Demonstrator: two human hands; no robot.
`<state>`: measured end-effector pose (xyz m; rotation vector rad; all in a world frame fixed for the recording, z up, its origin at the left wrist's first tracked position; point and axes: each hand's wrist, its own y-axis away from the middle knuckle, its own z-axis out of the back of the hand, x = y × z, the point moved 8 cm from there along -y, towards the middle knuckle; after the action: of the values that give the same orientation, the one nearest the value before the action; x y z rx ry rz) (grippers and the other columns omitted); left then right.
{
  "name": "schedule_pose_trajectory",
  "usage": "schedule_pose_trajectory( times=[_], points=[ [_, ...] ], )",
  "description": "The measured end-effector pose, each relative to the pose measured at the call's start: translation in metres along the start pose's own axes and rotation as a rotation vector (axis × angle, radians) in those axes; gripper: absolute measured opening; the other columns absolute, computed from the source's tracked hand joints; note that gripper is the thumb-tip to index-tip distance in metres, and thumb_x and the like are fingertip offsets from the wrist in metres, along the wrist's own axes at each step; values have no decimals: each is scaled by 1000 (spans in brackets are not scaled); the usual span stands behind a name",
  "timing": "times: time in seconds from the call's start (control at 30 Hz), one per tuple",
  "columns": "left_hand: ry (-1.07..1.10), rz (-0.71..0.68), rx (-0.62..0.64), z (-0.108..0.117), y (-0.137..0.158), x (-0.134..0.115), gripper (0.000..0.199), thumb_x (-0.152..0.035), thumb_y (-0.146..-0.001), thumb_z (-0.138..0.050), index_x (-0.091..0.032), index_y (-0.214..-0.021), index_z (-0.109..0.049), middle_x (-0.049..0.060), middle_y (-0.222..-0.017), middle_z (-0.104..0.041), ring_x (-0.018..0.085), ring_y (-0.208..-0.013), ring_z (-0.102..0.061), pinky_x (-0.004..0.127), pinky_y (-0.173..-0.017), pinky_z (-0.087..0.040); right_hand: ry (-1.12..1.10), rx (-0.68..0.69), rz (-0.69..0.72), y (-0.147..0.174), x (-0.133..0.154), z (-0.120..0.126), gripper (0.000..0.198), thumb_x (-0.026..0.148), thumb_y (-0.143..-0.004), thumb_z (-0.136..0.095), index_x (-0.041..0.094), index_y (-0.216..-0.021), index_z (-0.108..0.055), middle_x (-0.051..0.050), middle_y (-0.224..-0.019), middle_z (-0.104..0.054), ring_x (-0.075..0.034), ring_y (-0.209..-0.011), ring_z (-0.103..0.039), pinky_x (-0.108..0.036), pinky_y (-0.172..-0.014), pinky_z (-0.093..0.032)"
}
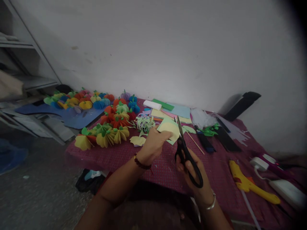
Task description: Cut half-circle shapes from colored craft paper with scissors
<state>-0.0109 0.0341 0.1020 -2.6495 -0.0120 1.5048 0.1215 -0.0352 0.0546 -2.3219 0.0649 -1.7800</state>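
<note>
Between the thumb and fingers of my left hand [155, 142] is green paper [170, 122] with a rounded pale yellow paper piece [171, 128] lying over it. My right hand [194, 172] grips black-handled scissors [182, 150], their blades pointing up and slightly parted at the right edge of the paper. Whether the blades touch the paper I cannot tell. Left of my left hand, cut yellow paper shapes [137, 141] lie on the cloth. Behind it is a heap of curled paper strips [144, 124].
Several folded-paper pumpkins [112, 135] crowd the left of the red checked cloth [163, 169] and a blue board [79, 118]. Coloured paper sheets [178, 111] lie at the back. A yellow glue gun [251, 185], a wooden stick [195, 143] and a power strip [273, 166] are on the right.
</note>
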Motion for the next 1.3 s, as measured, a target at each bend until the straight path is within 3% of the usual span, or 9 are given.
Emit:
schedule_pose_trajectory(
  times=[0.27,0.43,0.9,1.07,1.3],
  points=[
    [-6,8,41,2,-5,-3,16,-18,-57,-72,-13,-69,-63,0,-69,-61,10,-63,-53,25,-62,-42,94,29,-59,2,7,4,54,58,-82,-71,20,-120,-65,0,-73,-51,-13,-61,-37,-27,-53,-29],
    [8,11,84,5,-8,-6,17,-16,-57,-71,-12,-71,-65,0,-70,-62,9,-60,-53,24,-61,-42,141,68,-70,-3,13,5,55,58,-80,-72,20,-119,-64,1,-70,-48,-13,-60,-34,-27,-53,-26],
    [61,64,87,15,-13,-2,18,-14,-53,-72,-12,-70,-68,2,-70,-65,11,-62,-56,25,-62,-43,246,90,-83,-6,14,18,51,48,-85,-71,22,-128,-65,-2,-81,-54,-14,-65,-42,-25,-55,-35],
    [37,79,98,20,-16,-2,18,-15,-53,-71,-11,-70,-68,3,-71,-65,12,-63,-57,26,-64,-44,350,129,-79,-12,21,19,53,52,-83,-72,20,-125,-68,-2,-76,-53,-13,-61,-40,-25,-52,-34],
    [-5,99,173,27,-23,1,19,-14,-54,-71,-12,-73,-69,4,-73,-67,12,-65,-59,25,-65,-46,437,121,-122,-18,34,26,52,56,-78,-76,24,-119,-74,-5,-78,-61,-16,-64,-49,-26,-51,-39]
  ],
)
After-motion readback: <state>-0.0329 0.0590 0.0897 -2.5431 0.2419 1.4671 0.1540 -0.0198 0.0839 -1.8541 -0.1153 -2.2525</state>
